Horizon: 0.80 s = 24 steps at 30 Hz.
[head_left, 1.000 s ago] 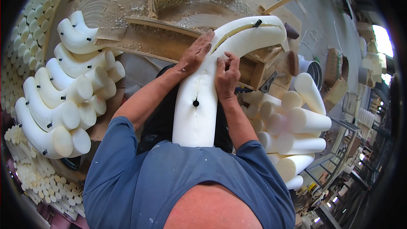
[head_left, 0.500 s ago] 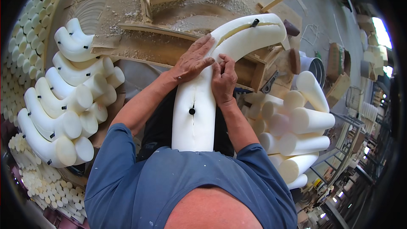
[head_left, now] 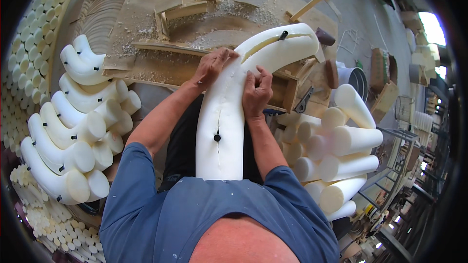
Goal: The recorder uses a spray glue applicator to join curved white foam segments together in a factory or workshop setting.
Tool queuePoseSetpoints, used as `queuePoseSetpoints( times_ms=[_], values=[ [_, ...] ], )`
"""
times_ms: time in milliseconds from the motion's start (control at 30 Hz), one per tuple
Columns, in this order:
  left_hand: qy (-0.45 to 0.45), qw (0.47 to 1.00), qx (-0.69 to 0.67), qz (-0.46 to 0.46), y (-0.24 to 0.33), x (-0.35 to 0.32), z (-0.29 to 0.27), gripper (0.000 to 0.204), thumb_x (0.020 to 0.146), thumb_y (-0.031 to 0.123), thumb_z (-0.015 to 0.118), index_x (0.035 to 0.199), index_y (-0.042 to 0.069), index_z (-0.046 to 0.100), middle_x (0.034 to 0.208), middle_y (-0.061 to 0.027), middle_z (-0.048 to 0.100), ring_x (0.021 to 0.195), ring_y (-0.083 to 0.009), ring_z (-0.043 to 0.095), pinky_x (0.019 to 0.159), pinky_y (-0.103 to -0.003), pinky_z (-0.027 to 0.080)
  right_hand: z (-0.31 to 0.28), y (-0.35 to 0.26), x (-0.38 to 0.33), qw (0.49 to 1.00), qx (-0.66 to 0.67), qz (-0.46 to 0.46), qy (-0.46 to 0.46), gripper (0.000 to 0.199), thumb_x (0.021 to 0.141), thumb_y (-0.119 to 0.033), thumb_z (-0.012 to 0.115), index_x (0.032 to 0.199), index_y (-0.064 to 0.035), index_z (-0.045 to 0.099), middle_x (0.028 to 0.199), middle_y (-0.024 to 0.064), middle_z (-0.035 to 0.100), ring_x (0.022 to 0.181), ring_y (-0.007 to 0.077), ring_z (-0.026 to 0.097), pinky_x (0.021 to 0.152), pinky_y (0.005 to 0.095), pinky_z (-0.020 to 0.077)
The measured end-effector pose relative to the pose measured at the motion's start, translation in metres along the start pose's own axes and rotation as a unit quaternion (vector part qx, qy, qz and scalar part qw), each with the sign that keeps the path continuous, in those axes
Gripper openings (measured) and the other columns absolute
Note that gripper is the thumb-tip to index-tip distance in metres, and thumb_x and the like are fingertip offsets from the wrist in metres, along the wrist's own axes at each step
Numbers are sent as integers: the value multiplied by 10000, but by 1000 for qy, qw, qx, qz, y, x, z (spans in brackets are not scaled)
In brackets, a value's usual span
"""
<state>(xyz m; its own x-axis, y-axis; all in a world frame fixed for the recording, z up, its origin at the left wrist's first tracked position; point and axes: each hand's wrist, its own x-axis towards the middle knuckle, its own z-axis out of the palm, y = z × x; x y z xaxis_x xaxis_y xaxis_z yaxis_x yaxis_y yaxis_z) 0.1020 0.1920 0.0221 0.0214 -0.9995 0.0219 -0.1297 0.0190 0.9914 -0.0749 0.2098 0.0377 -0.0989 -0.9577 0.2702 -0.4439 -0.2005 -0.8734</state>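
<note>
White curved foam-like tube (head_left: 222, 112) lies lengthwise in front of the person, lower end against the shirt (head_left: 195, 214) at 6 o'clock, bending away to its far end at approx. 1 o'clock; seam shut to a thin line on the near stretch, slit gaping w/ yellowish inside past the bend; one blk stub (head_left: 217, 138) in the seam at 7 o'clock, 2nd blk peg (head_left: 283, 35) in the slit at 1 o'clock; L hand (head_left: 214, 67) at 11 o'clock, on the tube's L edge, fingers bent & bunched at the near end of the slit, can't tell if they pinch or only press; R hand (head_left: 257, 90) at 1 o'clock, against the tube's R side, fingers curled, thumb pointing up along it, can't tell if it grips; worktop (head_left: 131, 14) at 11–12 o'clock w/ shavings (head_left: 239, 9) & curved wooden frame (head_left: 192, 9); pile of curved tubes w/ blk stubs (head_left: 66, 129) at 8–10 o'clock; stack of straight white cylinders (head_left: 358, 138) at 3–4 o'clock; dark plier-like tool (head_left: 304, 100) btwn 2 & 3 o'clock, near the R hand; round metal drum (head_left: 352, 78) just beyond, same direction.
</note>
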Motion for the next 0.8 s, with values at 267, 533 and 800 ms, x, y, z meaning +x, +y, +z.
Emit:
queuePoseSetpoints(
  times_ms=[267, 533, 800],
  values=[
    [3, 986, 164, 41, -14, 31, 22, 614, 1115, 455, 297, 1565, 59, 431, 1574, -223, 466, 1504, -335, 384, 1244, -401, 266, 9, 14, 16, 997, -36, -20, 59, 305, 963, -55, 721, 1242, 23, 627, 786, 2, 525, 703, 118, 477, 682, 285, 479],
    [-153, 972, 154, 95, -13, 31, 14, 747, 1089, 539, 327, 1624, 18, 307, 1695, -211, 255, 1592, -329, 180, 1298, -407, 113, 13, 17, 22, 995, -62, -39, 62, 287, 965, -77, 717, 1226, 18, 647, 774, 14, 512, 693, 141, 476, 684, 301, 486],
    [-163, 962, 197, 95, -10, 32, 16, 1018, 973, 805, 322, 1646, 43, 261, 1706, -206, 217, 1593, -341, 169, 1295, -419, 120, 14, 19, 23, 995, -70, -52, 55, 273, 964, -49, 691, 1226, 9, 647, 815, 46, 518, 693, 165, 486, 696, 324, 498]
  ],
)
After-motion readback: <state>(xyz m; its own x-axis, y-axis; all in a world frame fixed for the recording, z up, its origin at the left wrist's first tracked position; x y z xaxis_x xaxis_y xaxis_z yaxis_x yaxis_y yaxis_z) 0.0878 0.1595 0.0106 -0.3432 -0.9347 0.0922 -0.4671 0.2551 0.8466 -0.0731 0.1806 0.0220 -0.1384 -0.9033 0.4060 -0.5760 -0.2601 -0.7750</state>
